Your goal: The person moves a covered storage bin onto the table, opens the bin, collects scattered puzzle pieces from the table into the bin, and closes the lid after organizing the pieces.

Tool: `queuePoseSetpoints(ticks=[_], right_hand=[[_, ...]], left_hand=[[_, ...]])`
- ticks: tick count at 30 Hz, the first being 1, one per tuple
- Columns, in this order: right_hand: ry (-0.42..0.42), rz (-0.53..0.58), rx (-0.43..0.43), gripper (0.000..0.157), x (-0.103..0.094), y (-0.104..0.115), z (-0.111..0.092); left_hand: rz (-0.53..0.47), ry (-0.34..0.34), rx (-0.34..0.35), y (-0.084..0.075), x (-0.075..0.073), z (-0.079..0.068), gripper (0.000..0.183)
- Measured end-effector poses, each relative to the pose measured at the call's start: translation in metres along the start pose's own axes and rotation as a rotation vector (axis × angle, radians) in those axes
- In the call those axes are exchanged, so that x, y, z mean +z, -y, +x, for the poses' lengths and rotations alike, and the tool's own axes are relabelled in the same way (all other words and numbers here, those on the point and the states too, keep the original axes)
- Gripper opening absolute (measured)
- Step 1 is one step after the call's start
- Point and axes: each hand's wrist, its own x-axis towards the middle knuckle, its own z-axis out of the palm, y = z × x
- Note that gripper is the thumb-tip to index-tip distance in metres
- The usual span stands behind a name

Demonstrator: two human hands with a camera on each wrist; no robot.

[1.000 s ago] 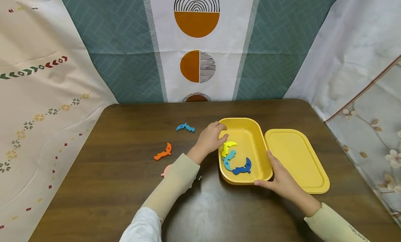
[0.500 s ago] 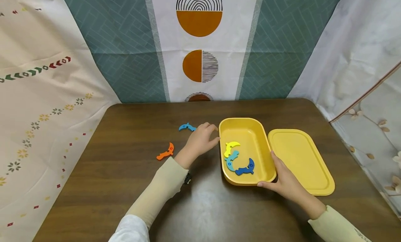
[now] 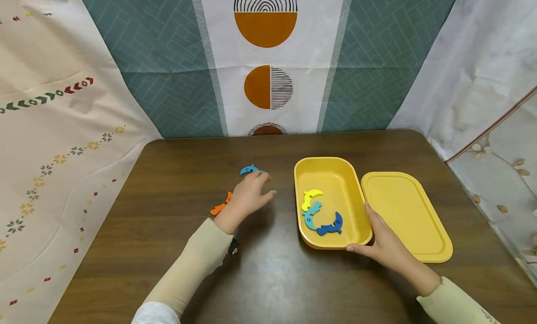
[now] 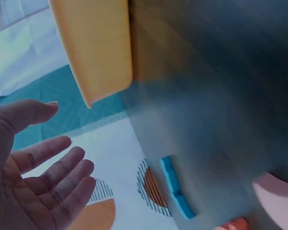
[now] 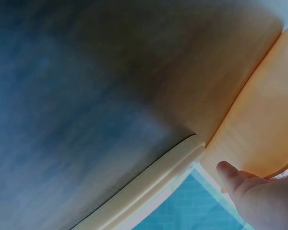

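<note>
Two hands are working: left hand (image 3: 248,194) is hovering, fingers loosely extended, partly covering the light-blue piece (image 3: 248,170); right hand (image 3: 382,244) is gripping the near-right corner of the yellow box (image 3: 335,182). Yellow piece (image 3: 307,200), teal piece (image 3: 308,220) and dark-blue piece (image 3: 331,229) are lying inside; orange piece (image 3: 219,209) is lying on the bench (image 3: 180,184). Risk — left sleeve (image 3: 184,270) knocking orange, or right-hand pressure shoving the box into the flat yellow lid (image 3: 404,212). Marks on right sleeve (image 3: 455,300) aren't reading legibly — no brands showing.

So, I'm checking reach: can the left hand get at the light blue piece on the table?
Probably yes: the left hand is empty and close to the light blue piece, with nothing visible between them.
</note>
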Motion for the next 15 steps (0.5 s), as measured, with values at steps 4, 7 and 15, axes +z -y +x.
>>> queuePoseSetpoints(ticks=[4,7,15], right_hand=[[0.002,0.003,0.002,0.119,0.001,-0.001,0.0],[0.004,0.005,0.001,0.119,0.0,0.0,0.0],[0.004,0.009,0.01,0.118,0.0,-0.001,0.0]], left_hand=[[0.005,0.018,-0.028,0.008,0.0,-0.009,0.036],[0.006,0.021,-0.047,0.013,0.0,-0.015,0.036],[0.025,0.072,-0.101,0.02,0.001,-0.032,0.035]])
